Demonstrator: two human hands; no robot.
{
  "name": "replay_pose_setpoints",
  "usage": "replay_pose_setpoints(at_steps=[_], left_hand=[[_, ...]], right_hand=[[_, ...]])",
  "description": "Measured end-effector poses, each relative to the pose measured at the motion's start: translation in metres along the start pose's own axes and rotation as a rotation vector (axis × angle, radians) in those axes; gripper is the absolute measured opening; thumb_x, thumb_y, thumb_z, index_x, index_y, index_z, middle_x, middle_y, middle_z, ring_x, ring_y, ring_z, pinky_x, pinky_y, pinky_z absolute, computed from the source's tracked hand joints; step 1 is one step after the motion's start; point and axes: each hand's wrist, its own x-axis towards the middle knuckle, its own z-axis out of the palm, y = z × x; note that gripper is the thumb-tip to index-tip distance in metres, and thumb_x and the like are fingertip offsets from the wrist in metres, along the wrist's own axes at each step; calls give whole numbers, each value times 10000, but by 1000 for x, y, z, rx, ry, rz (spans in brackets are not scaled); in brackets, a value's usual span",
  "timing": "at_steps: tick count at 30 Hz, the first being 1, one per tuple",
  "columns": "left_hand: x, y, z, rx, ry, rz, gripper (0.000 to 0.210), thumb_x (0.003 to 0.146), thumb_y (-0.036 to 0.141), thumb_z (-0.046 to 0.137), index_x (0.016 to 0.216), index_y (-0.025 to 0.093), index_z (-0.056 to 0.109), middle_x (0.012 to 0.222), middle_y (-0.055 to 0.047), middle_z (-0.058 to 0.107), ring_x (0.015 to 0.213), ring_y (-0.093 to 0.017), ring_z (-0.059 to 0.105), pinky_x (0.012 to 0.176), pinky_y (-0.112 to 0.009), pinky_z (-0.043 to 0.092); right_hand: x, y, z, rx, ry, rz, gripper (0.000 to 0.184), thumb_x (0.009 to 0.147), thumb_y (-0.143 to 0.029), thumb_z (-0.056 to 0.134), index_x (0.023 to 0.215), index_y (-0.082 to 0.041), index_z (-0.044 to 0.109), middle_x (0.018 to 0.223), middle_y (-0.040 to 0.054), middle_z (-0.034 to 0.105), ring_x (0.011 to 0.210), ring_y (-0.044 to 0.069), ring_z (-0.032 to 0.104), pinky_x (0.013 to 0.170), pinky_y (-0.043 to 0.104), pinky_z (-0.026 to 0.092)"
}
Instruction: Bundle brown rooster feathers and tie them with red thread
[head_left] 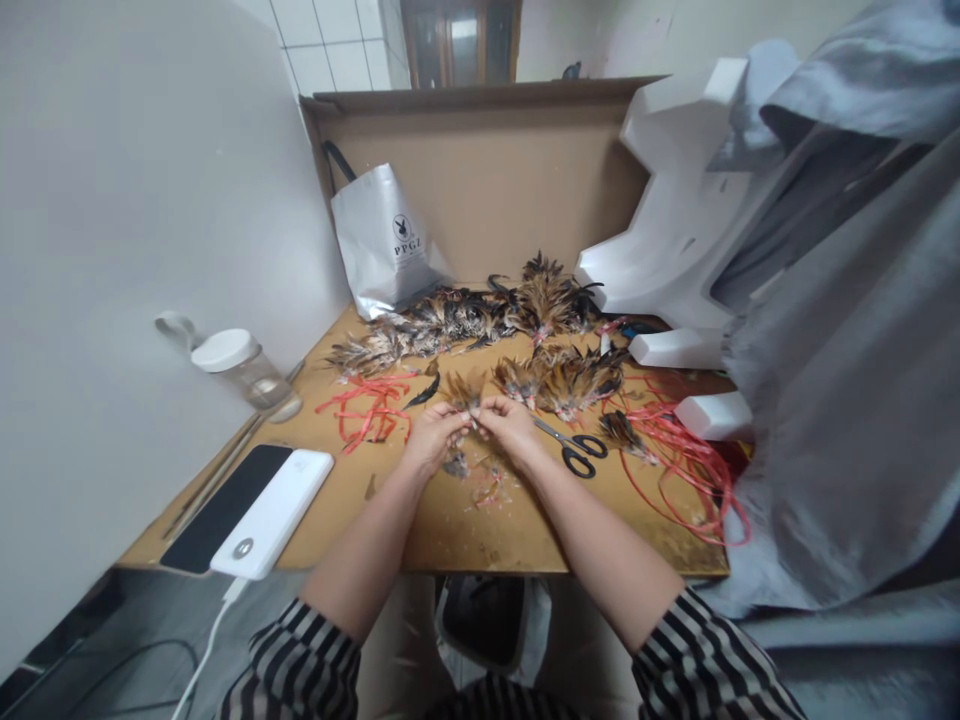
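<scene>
Both hands meet over the middle of the table, pinching the base of a small brown feather bunch (pixel 465 390) whose tips fan out away from me. My left hand (pixel 435 435) grips it from the left with fingers closed. From the other side, my right hand (pixel 510 425) has its thumb and fingers pressed on the same base. Black-handled scissors (pixel 581 455) lie just right of my right hand. Short red plastic strips (pixel 371 405) are heaped to the left. Tied feather bunches (pixel 562 380) sit just beyond my hands, and feather scraps (pixel 487 485) are scattered below them.
Loose feathers (pixel 457 315) are piled at the back, before a silver bag (pixel 386 240). Long red strips (pixel 690 460) coil at right beside white foam pieces (pixel 712 415). A phone (pixel 225 505), white power bank (pixel 274 510) and lidded bottle (pixel 251 370) stand left. A bin (pixel 491 620) is below the table edge.
</scene>
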Motion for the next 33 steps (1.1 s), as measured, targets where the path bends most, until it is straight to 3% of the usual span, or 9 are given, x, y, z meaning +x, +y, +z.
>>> replay_pose_setpoints(at_steps=[5, 13, 21, 24, 29, 33], left_hand=[[-1, 0, 3, 148, 4, 84, 261, 513, 241, 753, 639, 122, 559, 573, 1, 596, 493, -65, 526, 488, -163, 393], [-4, 1, 6, 250, 18, 37, 294, 501, 274, 757, 705, 113, 622, 622, -42, 636, 533, -93, 554, 494, -187, 410], [-7, 3, -1, 71, -115, -41, 302, 514, 230, 760, 736, 109, 594, 638, -33, 634, 525, -69, 551, 497, -163, 402], [-7, 3, 0, 55, -115, -27, 302, 517, 230, 758, 735, 114, 584, 651, -31, 635, 531, -70, 554, 498, -163, 402], [-4, 0, 4, 171, -31, 74, 266, 521, 238, 749, 699, 120, 590, 576, -11, 609, 513, -80, 548, 497, -178, 410], [-3, -1, 4, 194, 10, 117, 269, 516, 256, 745, 700, 128, 597, 594, -10, 613, 529, -91, 561, 506, -190, 426]], right_hand=[[1, -2, -1, -97, 42, -50, 206, 591, -324, 642, 582, -166, 509, 457, -39, 514, 407, 72, 431, 431, 198, 331], [2, -5, -4, -65, 55, -35, 211, 595, -332, 637, 578, -161, 514, 454, -20, 547, 403, 76, 460, 429, 198, 355], [1, -7, -8, 166, -85, 72, 267, 525, -323, 719, 612, -148, 537, 493, -31, 560, 425, 59, 468, 459, 187, 360], [1, -7, -8, 207, -113, 118, 278, 516, -333, 727, 615, -149, 544, 490, -35, 552, 421, 56, 460, 459, 189, 362], [3, -3, -7, 62, -29, 44, 261, 549, -344, 705, 658, -143, 581, 518, -10, 582, 439, 73, 485, 460, 198, 378], [4, -2, -9, -117, -39, -34, 213, 595, -342, 658, 641, -148, 582, 511, -7, 577, 442, 80, 477, 465, 206, 380]])
